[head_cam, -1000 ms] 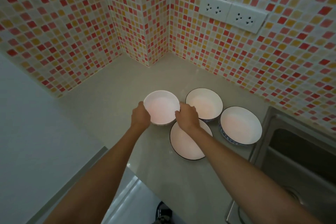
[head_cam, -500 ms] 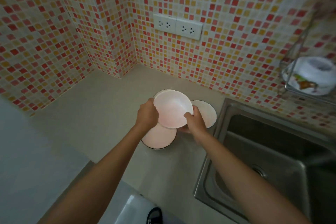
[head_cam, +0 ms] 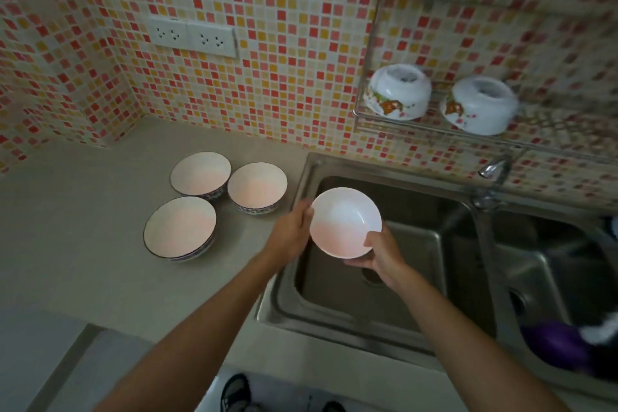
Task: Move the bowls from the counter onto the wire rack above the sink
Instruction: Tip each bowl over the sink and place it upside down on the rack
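Observation:
I hold a plain white bowl (head_cam: 346, 221) upright over the left edge of the sink basin (head_cam: 411, 197). My left hand (head_cam: 292, 231) grips its left rim and my right hand (head_cam: 381, 252) cups its lower right side. Three dark-rimmed bowls stay on the counter (head_cam: 100, 244): the back bowl (head_cam: 200, 173), the middle bowl (head_cam: 257, 186) and the front bowl (head_cam: 180, 227). The wire rack (head_cam: 434, 125) hangs on the tiled wall above the sink, up and to the right of the held bowl.
Two flower-patterned bowls sit upside down on the rack, one at the left (head_cam: 398, 92) and one beside it (head_cam: 478, 105). A tap (head_cam: 491, 174) stands behind the double sink. A purple item (head_cam: 555, 343) lies in the right basin. Wall sockets (head_cam: 192, 37) are mounted above the counter.
Both hands lifted the plain white bowl off the counter and carried it right, from above the other bowls to over the sink. My view turned right and the rack came into sight.

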A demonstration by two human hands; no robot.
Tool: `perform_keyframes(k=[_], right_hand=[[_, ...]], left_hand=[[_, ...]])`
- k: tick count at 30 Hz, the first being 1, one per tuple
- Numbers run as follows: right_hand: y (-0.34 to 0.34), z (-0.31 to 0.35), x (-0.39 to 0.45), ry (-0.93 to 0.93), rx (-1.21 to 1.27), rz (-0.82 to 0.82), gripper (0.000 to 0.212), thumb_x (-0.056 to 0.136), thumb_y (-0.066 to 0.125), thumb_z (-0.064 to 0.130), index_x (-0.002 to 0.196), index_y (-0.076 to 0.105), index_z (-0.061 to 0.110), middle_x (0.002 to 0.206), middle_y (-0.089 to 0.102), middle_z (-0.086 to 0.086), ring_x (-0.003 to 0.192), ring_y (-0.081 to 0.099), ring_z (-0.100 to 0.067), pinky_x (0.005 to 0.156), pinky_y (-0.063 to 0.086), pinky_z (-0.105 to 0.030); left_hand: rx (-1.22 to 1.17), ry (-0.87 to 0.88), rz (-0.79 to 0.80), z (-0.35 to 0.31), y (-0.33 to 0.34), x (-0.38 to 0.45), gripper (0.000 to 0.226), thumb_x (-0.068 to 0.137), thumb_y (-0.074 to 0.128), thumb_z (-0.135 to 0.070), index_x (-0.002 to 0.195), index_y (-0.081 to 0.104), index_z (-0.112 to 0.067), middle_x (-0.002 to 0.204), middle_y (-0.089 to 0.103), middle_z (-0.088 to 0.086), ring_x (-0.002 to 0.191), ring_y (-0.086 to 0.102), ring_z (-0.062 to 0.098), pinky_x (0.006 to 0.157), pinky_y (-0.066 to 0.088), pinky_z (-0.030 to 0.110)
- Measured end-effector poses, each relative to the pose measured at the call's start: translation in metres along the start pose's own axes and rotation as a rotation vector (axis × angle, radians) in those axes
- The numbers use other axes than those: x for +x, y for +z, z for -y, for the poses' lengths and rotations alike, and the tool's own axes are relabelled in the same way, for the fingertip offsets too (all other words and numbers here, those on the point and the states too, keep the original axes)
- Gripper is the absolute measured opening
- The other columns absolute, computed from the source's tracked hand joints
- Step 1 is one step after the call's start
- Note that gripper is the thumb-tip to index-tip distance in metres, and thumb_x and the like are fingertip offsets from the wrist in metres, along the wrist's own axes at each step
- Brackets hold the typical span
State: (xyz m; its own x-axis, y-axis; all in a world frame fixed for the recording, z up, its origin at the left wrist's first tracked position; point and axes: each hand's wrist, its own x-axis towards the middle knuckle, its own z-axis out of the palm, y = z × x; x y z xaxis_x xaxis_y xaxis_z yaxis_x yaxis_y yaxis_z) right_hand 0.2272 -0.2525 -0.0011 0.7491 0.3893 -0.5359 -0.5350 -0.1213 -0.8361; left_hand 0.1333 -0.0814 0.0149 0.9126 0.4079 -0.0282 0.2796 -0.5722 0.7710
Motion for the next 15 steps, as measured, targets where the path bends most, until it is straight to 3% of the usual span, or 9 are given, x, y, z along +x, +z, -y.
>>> perform_keyframes(k=[3,5,8,11,15], right_hand=[[-0.044,-0.014,-0.004,0.064,0.039,-0.05,0.056,0.08,0.039,-0.005,0.132,0.039,0.014,0.131,0.043,-0.015,0.109,0.051,-0.039,0.067,0.059,-0.048],[-0.069,-0.024,-0.007,0.092,0.037,-0.076,0.056,0.08,0.043,-0.004,0.134,0.04,0.011,0.132,0.043,-0.016,0.105,0.053,-0.037,0.073,0.059,-0.049],[-0.101,-0.038,-0.009,0.138,0.092,-0.14,0.051,0.082,0.047,-0.001,0.131,0.043,0.009,0.132,0.043,-0.016,0.102,0.055,-0.035,0.073,0.059,-0.048],[-0.126,-0.051,-0.011,0.178,0.146,-0.198,0.045,0.083,0.049,0.001,0.127,0.044,0.011,0.131,0.044,-0.017,0.11,0.054,-0.039,0.072,0.058,-0.046],[-0.145,-0.063,-0.013,0.183,0.173,-0.211,0.041,0.087,0.053,0.006,0.126,0.046,0.011,0.124,0.05,-0.017,0.112,0.056,-0.039,0.074,0.057,-0.046]], left_hand=[[0.071,0.028,0.097,0.005,0.05,-0.016,0.044,0.099,0.033,-0.041,0.134,0.043,-0.016,0.133,0.055,0.009,0.118,0.053,0.028,0.095,0.041,0.033],[0.151,0.011,0.164,0.018,0.084,-0.029,0.051,0.097,0.03,-0.046,0.133,0.043,-0.013,0.136,0.051,0.012,0.125,0.047,0.029,0.102,0.039,0.037],[0.342,-0.046,0.232,0.04,0.12,-0.053,0.065,0.093,0.011,-0.046,0.137,0.041,-0.009,0.145,0.042,0.015,0.138,0.031,0.028,0.116,0.018,0.045],[0.447,-0.027,0.219,0.063,0.135,-0.074,0.089,0.082,-0.004,-0.059,0.137,0.043,-0.008,0.146,0.041,0.014,0.142,0.024,0.029,0.116,0.007,0.048],[0.562,-0.036,0.223,0.084,0.138,-0.088,0.09,0.085,-0.007,-0.06,0.136,0.045,-0.008,0.145,0.043,0.012,0.144,0.02,0.026,0.116,-0.006,0.04]])
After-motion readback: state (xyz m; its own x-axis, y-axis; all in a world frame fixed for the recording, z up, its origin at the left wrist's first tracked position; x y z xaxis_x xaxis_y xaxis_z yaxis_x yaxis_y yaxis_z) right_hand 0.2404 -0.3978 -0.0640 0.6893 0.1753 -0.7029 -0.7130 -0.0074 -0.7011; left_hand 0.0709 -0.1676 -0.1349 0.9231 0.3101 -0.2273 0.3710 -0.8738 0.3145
